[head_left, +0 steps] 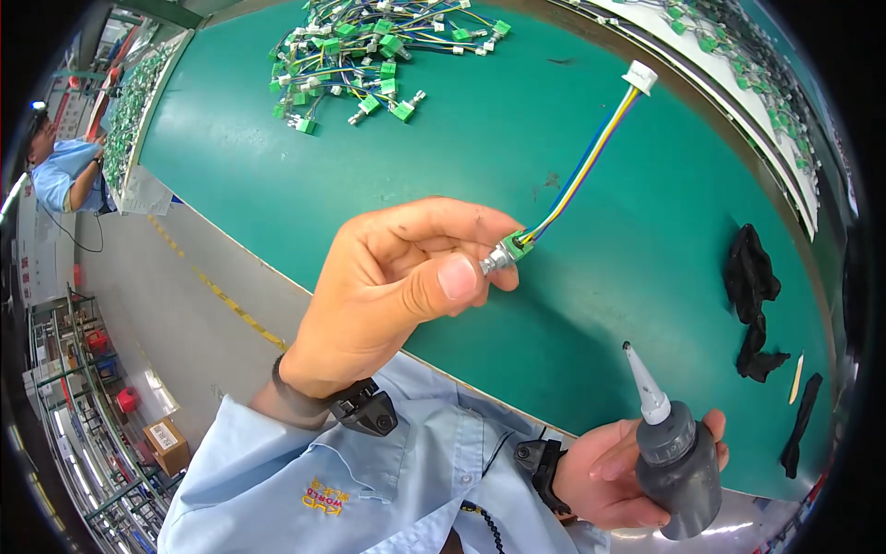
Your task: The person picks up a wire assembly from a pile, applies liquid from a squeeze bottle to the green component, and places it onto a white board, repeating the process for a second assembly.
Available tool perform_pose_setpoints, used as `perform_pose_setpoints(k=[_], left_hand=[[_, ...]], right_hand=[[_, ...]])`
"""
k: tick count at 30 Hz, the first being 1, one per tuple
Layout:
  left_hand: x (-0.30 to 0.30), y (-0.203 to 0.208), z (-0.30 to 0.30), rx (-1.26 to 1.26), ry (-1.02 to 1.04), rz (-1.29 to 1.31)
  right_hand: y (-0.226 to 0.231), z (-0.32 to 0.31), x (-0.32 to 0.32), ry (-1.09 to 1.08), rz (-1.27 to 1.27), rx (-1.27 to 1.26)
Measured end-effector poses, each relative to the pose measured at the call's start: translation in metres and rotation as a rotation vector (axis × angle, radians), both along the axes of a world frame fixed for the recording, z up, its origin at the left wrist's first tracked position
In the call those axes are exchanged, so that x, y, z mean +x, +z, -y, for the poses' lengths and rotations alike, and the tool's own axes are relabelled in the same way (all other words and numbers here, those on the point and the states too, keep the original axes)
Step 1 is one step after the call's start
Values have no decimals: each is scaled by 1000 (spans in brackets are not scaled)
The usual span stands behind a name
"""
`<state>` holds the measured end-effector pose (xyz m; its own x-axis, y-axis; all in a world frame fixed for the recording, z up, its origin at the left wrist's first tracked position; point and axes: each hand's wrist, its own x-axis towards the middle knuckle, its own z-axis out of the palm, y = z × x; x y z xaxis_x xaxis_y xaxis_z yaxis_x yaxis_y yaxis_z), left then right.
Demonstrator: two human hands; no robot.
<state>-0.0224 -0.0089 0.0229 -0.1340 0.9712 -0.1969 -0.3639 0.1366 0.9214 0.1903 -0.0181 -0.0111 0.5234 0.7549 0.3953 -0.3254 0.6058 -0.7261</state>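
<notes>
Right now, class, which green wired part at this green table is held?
The wired part pinched in the left hand; the others lie unheld in the heap or on the white tray.

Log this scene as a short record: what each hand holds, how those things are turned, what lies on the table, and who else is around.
Left hand: pinches a green-and-metal component
Wires: run from the component up and rightward to a white connector
Right hand: holds a dark bottle
Nozzle: pale, dark-tipped, pointing up and slightly left
Table: green top
Far side: pile of similar wired components
Right side: crumpled black item, seemingly cloth
Others: person in light blue, far left
</notes>
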Motion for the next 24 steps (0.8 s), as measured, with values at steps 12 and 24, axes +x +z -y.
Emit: perform_pose_setpoints(k=[12, 24], left_hand=[[-1, -4, 0, -17, -20, 130], [1, -1, 0, -37, -39, 135]], right_hand=[[-2, 0, 1, -1, 60, -8], [-1, 2, 2, 16, 77, -27]])
